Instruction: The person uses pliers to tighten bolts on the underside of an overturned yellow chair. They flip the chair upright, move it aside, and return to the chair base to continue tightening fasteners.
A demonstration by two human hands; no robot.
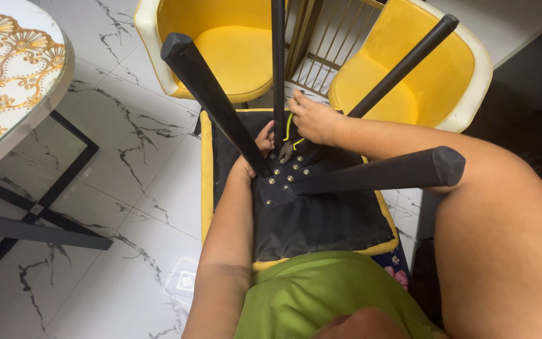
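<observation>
An upturned yellow chair [206, 182] rests against my lap, its black underside [321, 223] facing up. Several black legs [211, 94] rise from a bolted metal plate [283, 172]. My right hand [313, 119] grips pliers with yellow-green handles [288, 135], whose jaws sit at the plate by the rear legs. My left hand [262, 139] is beside the pliers, mostly hidden behind the near left leg, so what it holds is unclear.
Two yellow bucket chairs [233, 44] [434, 75] stand just beyond, with a gold wire rack [321, 50] between them. A patterned table [14, 69] on a black frame is at the left. The floor [127, 188] is white marble tile.
</observation>
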